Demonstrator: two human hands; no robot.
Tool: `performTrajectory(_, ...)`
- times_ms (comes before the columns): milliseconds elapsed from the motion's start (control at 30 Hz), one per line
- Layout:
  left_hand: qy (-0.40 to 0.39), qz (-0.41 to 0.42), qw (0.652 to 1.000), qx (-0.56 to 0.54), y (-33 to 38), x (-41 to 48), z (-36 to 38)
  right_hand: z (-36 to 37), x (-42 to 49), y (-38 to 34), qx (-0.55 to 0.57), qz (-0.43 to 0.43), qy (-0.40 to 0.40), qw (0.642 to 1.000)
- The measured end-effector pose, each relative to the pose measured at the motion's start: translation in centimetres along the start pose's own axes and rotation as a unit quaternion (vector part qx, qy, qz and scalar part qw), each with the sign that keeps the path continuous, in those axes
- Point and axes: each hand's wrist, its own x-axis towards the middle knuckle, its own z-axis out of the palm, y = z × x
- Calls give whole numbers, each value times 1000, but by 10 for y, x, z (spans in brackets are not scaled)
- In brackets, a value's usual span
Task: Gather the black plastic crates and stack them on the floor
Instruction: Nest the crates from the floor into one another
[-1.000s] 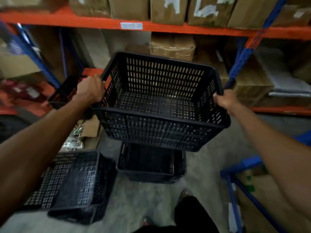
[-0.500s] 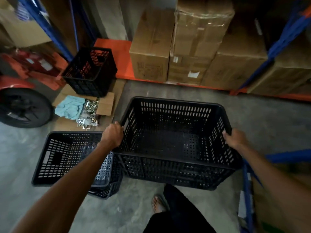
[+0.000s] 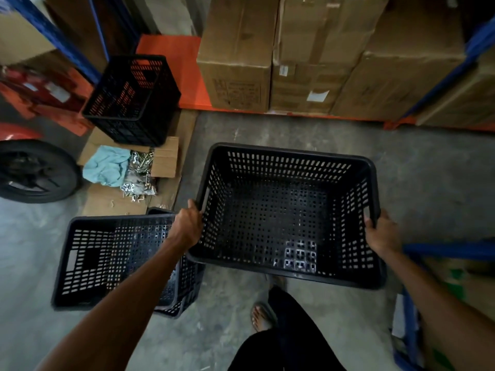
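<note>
I hold a large black perforated plastic crate (image 3: 284,210) low over the concrete floor, open side up. My left hand (image 3: 187,226) grips its left rim and my right hand (image 3: 381,234) grips its right rim. Whether another crate lies beneath it is hidden. To the lower left a second black crate (image 3: 88,258) lies tilted on top of another crate (image 3: 182,298) on the floor. A further black crate (image 3: 131,100) stands at the back left by the orange shelf base.
Cardboard boxes (image 3: 308,62) fill the bottom shelf behind. A flattened carton with a blue cloth (image 3: 107,167) and metal hardware (image 3: 139,172) lies at the left. A wheel (image 3: 34,170) is at far left. Blue frame (image 3: 412,317) at right. My sandalled foot (image 3: 261,317) below.
The crate in both hands has come down from chest height in front of the shelves to just above the floor, and my view has tilted downward.
</note>
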Motion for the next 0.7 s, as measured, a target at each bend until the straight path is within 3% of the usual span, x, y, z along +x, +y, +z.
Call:
performTrajectory(267, -19, 0, 998, -67, -8, -4, 17, 12, -17, 2, 30, 5, 13, 999)
performTrajectory(400, 11, -4, 999, -37, -6, -2, 23, 17, -16, 1, 34, -4, 46, 998)
performTrajectory(700, 61, 1, 992, -108, -12, 1, 42, 30, -10, 0, 8, -8, 126, 992)
